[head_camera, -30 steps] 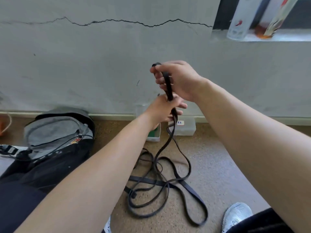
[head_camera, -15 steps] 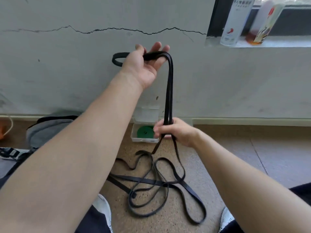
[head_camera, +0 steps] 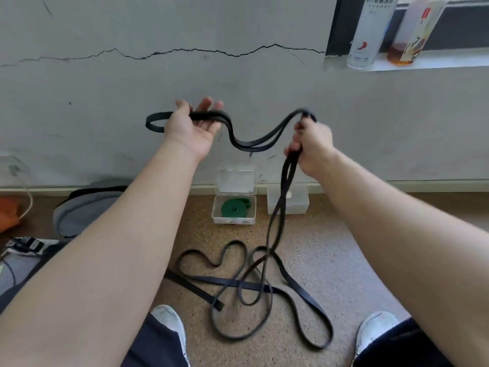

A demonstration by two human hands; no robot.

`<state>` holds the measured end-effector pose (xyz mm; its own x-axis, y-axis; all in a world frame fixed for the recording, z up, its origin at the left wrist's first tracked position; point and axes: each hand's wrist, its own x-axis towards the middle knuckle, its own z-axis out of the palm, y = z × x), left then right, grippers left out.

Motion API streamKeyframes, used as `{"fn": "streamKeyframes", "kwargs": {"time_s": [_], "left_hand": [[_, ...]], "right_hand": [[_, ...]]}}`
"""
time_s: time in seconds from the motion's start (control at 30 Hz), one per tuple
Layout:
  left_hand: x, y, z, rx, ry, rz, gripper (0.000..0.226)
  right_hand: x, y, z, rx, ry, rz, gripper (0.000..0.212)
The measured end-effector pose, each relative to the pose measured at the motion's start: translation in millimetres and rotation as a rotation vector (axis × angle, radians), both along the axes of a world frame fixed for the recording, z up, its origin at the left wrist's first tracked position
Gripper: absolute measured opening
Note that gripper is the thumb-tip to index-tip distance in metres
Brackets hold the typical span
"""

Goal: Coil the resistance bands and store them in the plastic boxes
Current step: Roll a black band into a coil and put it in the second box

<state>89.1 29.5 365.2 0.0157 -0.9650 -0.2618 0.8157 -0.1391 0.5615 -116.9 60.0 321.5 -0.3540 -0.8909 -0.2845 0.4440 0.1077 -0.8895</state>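
At frame centre we see our left hand (head_camera: 193, 125) and right hand (head_camera: 309, 147) side by side, the band (head_camera: 254, 144) sagging between them. Below, its loops lie on the floor (head_camera: 330, 247). Behind those, two boxes (head_camera: 234, 221) stand against the wall (head_camera: 132, 88), a coiled band (head_camera: 234, 207) in the left one.

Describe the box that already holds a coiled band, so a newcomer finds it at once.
Follow the cracked grey wall down to the floor. Two clear plastic boxes stand there side by side; the open box is the left one, lid up. Only it holds a green coil; the closed box shows none.
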Motion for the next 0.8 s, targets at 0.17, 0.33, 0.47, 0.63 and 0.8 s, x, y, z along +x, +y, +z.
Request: {"fn": "streamKeyframes", "kwargs": {"time_s": [0.17, 0.33, 0.47, 0.63, 0.8], "left_hand": [[-13, 1, 1, -0.002, -0.156, -0.067, 0.027], [-26, 3, 27, -0.059, -0.493, -0.156, 0.024], [-33, 11, 36, -0.081, -0.93, -0.247, 0.02], [-29, 12, 33, -0.108, -1.171, -0.14, 0.026], [-16, 4, 29, -0.097, -1.161, -0.069, 0.031]], "right_hand": [[-6, -9, 86, -0.195, -0.08, 0.008, 0.034], [-22, -5, 131, -0.235, 0.324, -0.044, 0.022], [-48, 2, 144, -0.192, 0.726, -0.154, 0.012], [-92, 10, 145, -0.099, 1.089, -0.232, 0.016], [-123, 17, 137, -0.048, 1.33, -0.408, 0.03]]}}
